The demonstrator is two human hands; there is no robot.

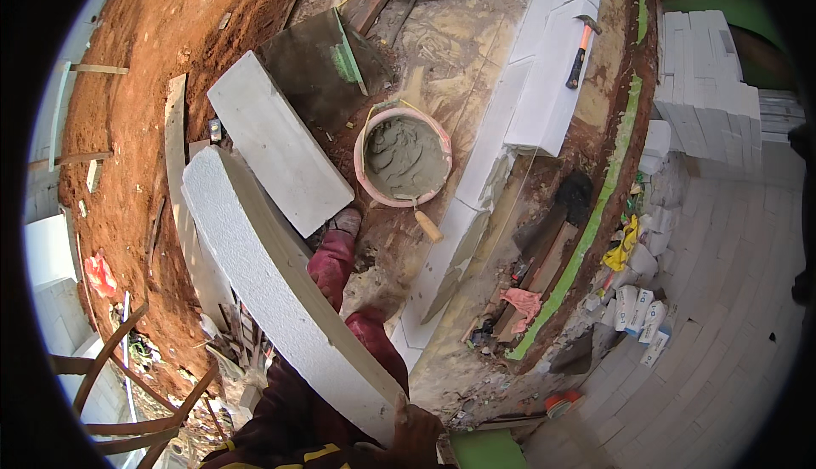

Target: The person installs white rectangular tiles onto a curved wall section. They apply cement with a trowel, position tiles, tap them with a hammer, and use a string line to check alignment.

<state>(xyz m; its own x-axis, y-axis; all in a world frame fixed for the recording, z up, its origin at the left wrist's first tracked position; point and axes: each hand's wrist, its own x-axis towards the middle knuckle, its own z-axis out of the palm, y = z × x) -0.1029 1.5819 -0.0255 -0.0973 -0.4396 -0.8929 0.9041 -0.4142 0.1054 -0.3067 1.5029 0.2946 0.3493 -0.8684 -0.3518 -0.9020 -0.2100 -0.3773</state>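
Note:
A long, pale aerated concrete block slants across my body, from the lower middle up to the left. My right hand grips its lower end, with the thumb on the top edge. My left hand does not show; the block may cover it. Beyond the raised block lies a second aerated concrete block, close to my shoe. To its right stands a round bucket of grey mortar. A trowel's wooden handle sticks out over the bucket's near rim.
A low wall of white blocks runs along the right, with a hammer on top. Dark boards lie beyond the bucket. Block stacks stand far right; a wooden plank and reddish soil are at the left.

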